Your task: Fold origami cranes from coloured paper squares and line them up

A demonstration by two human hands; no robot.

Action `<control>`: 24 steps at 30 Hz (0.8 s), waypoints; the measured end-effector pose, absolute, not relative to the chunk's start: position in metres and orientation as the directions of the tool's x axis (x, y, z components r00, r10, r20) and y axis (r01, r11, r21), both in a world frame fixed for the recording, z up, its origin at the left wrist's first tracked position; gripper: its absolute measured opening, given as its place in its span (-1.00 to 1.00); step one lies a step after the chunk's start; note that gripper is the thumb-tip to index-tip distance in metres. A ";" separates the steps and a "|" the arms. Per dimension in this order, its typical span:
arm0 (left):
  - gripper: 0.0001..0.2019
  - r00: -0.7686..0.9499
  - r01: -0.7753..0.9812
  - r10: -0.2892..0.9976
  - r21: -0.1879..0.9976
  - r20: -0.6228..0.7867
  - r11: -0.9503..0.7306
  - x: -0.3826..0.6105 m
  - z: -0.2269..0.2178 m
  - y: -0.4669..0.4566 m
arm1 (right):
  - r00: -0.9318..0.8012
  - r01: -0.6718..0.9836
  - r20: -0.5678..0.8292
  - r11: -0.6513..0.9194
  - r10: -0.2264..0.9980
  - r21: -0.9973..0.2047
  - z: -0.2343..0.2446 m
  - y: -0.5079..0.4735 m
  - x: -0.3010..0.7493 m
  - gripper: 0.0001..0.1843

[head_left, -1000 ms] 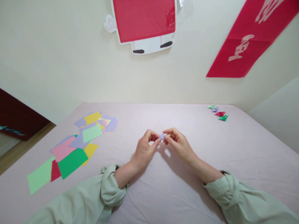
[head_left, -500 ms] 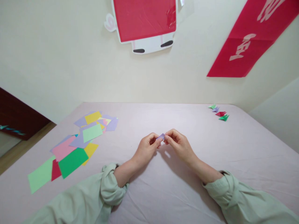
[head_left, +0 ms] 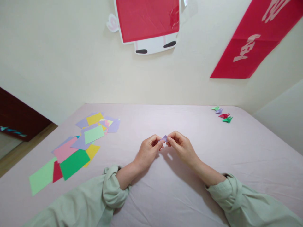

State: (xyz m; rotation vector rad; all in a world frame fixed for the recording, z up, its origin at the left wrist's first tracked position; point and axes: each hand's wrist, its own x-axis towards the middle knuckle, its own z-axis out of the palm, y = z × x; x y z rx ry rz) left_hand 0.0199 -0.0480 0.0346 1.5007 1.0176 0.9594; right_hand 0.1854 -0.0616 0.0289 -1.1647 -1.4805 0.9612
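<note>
A small folded piece of purple paper [head_left: 164, 138] is held up between my two hands, over the middle of the cloth-covered table. My left hand [head_left: 151, 148] pinches its left side between thumb and fingers. On the opposite side, my right hand [head_left: 181, 145] grips the paper's right edge with thumb and index finger. Both hands hide much of the paper, so its exact folds cannot be made out. The fingertips of the two hands are close together, and a shadow falls on the cloth below them.
Loose coloured paper sheets [head_left: 74, 164] overlap on the left of the table [head_left: 151, 195]. Several small folded paper figures [head_left: 224, 116], in green, purple and red, stand in a row at the back right. Behind the table rises a wall [head_left: 151, 78] with red decorations.
The whole view has shifted very slightly. Both hands keep the same pinch on the purple paper, with no clear movement.
</note>
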 end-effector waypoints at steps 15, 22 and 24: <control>-0.71 0.319 0.130 0.948 0.990 0.012 -0.056 0.021 0.037 -0.050 | -0.040 0.219 0.220 0.223 0.975 -0.950 0.031 -0.063 0.185 -0.77; -0.73 0.275 0.146 0.961 0.988 0.008 -0.050 0.020 0.035 -0.048 | 0.027 0.214 0.222 0.211 0.975 -0.954 0.031 -0.059 0.188 -0.74; -0.76 0.246 0.152 0.969 0.987 0.004 -0.042 0.019 0.032 -0.046 | 0.052 0.199 0.216 0.202 0.975 -0.959 0.030 -0.058 0.190 -0.72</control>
